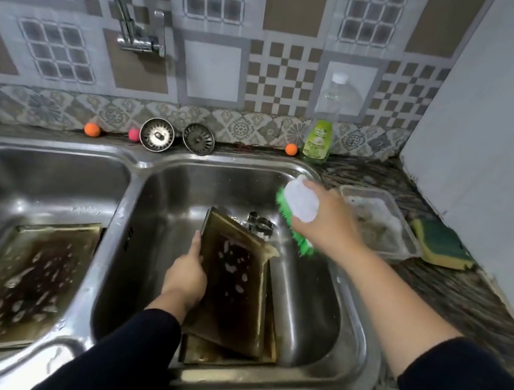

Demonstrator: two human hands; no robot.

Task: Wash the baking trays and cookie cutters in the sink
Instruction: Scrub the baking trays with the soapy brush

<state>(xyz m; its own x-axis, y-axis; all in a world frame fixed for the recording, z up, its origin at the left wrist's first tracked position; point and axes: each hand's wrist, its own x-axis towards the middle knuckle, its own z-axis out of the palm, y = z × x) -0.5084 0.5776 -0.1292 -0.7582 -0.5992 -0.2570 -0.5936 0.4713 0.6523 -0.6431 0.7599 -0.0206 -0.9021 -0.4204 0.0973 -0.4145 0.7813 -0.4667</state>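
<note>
In the right basin of the steel double sink (133, 194), my left hand (186, 275) grips the left edge of a dark, stained baking tray (232, 293) that stands tilted, with soap foam on it. More trays (268, 340) lie under it. Metal cookie cutters (260, 226) sit behind the tray on the basin floor. My right hand (329, 220) holds a scrub brush (298, 202) with a white handle and green bristles above the basin's right rim. Another soapy tray (27, 279) lies in the left basin.
A clear plastic tub (380, 222) with foamy water and a yellow-green sponge (441, 242) sit on the counter to the right. A dish soap bottle (323, 127), two sink strainers (157, 134) and small orange balls (92, 130) stand by the tiled wall. The tap (139, 39) is mounted above.
</note>
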